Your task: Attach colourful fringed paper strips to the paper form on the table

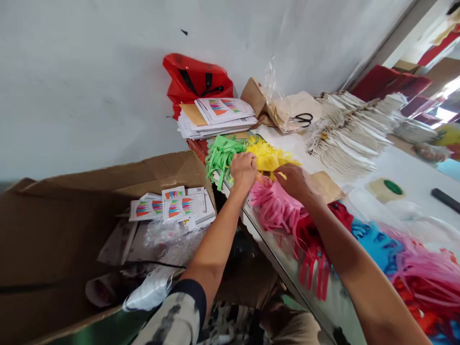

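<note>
Head camera view: your left hand [244, 168] rests, knuckles up, where the green fringed strips [222, 154] meet the yellow fringed strips [269, 152], its fingers bent downward and their tips hidden, so I cannot tell whether they are clenched on the strips. Your right hand [292, 179] is at the near right edge of the yellow bunch, fingers curled and pointing toward your left hand; I cannot tell whether they grasp any of it. Both colours lie at the far left end of the table [417, 165], by its edge. Pink fringed strips [276, 205] lie just below your right hand, followed along the edge by red strips [316, 261] that hang over it and blue strips [377, 245], partly behind your right forearm. A piece of brown paper [326, 187] lies just beside your right wrist. Beyond the yellow are a stack of printed sheets [226, 115], a red bag [199, 81] against the wall and black-handled scissors [304, 120] on wrapping. To your left, a cardboard box [53, 230] holds printed cards [184, 206] and clear plastic [165, 233].
</note>
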`<state>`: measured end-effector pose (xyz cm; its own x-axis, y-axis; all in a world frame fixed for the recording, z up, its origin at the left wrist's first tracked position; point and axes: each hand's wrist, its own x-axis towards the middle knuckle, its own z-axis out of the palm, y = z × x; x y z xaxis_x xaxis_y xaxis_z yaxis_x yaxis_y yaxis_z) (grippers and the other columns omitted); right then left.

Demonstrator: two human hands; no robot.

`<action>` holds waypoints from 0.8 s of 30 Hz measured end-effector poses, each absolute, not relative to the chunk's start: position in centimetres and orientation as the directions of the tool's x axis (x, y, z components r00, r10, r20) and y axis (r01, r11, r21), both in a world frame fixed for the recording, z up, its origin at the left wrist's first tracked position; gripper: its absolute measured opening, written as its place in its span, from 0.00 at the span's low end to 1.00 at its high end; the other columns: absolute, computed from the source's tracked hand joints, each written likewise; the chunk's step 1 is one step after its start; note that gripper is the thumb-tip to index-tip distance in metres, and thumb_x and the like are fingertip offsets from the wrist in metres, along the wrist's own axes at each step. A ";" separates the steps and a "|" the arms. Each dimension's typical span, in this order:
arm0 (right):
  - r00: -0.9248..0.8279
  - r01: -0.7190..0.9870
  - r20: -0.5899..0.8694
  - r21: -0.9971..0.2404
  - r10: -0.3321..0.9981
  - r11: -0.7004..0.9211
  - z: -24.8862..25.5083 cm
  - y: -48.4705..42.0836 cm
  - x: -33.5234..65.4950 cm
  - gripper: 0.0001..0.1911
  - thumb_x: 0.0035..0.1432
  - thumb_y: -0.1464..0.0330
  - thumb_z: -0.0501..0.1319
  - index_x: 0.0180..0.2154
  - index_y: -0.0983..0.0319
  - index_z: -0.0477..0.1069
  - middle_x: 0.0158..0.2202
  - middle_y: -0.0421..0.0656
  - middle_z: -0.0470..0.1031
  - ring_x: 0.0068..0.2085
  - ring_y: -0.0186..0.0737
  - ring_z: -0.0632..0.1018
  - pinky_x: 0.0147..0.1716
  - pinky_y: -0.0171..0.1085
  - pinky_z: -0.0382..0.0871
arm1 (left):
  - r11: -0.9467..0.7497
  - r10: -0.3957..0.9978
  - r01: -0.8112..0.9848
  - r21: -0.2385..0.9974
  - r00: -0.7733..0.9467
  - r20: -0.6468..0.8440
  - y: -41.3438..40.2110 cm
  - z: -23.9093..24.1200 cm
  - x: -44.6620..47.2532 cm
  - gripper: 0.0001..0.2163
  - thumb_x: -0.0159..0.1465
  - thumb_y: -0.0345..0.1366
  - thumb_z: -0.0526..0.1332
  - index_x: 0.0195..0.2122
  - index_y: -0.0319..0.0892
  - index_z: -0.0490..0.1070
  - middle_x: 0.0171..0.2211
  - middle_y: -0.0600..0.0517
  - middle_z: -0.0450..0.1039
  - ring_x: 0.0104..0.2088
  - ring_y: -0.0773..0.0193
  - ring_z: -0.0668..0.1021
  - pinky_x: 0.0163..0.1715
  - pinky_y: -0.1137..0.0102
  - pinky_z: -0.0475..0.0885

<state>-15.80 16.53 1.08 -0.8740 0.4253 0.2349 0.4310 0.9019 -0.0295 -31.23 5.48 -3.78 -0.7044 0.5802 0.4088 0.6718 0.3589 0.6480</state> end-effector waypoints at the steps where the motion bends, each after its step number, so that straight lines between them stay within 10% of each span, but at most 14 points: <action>1: -0.891 0.405 0.219 -0.016 0.398 0.914 0.3 16.8 -17.2 0.12 0.68 0.67 0.59 0.44 0.56 0.83 0.47 0.46 0.83 0.45 0.47 0.79 0.41 0.42 0.66 | 0.379 0.573 0.659 0.650 -0.719 0.394 6.1 -3.7 -32.6 0.11 0.68 0.32 0.61 0.46 0.46 0.82 0.49 0.43 0.81 0.54 0.47 0.75 0.56 0.52 0.68; 12: -0.846 0.445 0.358 0.061 0.396 0.894 -1.7 18.1 -20.6 0.15 0.71 0.66 0.55 0.43 0.60 0.82 0.56 0.54 0.77 0.55 0.57 0.71 0.55 0.54 0.57 | 0.271 0.571 0.677 0.684 -0.686 0.452 6.2 -4.8 -35.9 0.24 0.62 0.21 0.55 0.55 0.46 0.79 0.53 0.48 0.81 0.55 0.52 0.78 0.60 0.59 0.70; 17: -0.743 0.302 0.548 -0.236 0.383 0.924 3.1 20.5 -17.7 0.12 0.67 0.57 0.64 0.40 0.58 0.81 0.47 0.48 0.80 0.51 0.52 0.76 0.55 0.52 0.64 | -0.104 0.299 0.643 0.759 -0.708 0.640 3.7 -0.4 -35.2 0.12 0.70 0.31 0.57 0.49 0.46 0.79 0.52 0.50 0.81 0.54 0.56 0.78 0.53 0.63 0.73; 24: -0.825 0.130 0.415 -0.518 0.382 0.845 1.2 20.5 -15.4 0.18 0.65 0.50 0.63 0.37 0.57 0.81 0.46 0.49 0.81 0.50 0.49 0.78 0.57 0.51 0.67 | -0.307 0.734 0.540 0.784 -0.389 0.556 4.1 -0.6 -32.2 0.13 0.64 0.36 0.70 0.50 0.45 0.81 0.47 0.49 0.83 0.48 0.59 0.81 0.54 0.64 0.73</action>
